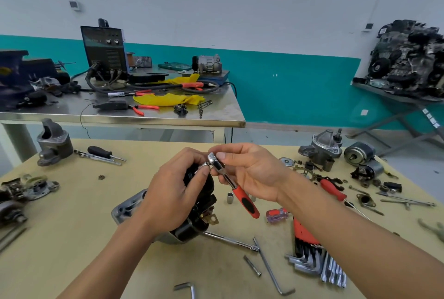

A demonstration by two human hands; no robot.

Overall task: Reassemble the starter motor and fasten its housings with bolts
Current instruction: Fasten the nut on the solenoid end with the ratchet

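A black starter motor (192, 220) with a grey aluminium housing stands tilted on the tan table (79, 226) at centre. My left hand (173, 193) grips its upper body, fingers curled round the black casing. My right hand (249, 171) pinches the chrome head of a small ratchet wrench (230, 183) with a red and black handle. The ratchet head sits at the motor's top end, where my left fingertips touch it. A loose silver socket (230, 197) stands just right of the motor. The bolt itself is hidden by my fingers.
Hex keys in a red holder (312, 253), loose Allen keys (271, 270) and an extension bar (230, 240) lie front right. Other starter parts (322, 147), a red screwdriver (334, 190) and small hardware crowd the right side. A grey housing (54, 142) stands far left. A steel bench (120, 109) holds a welder behind.
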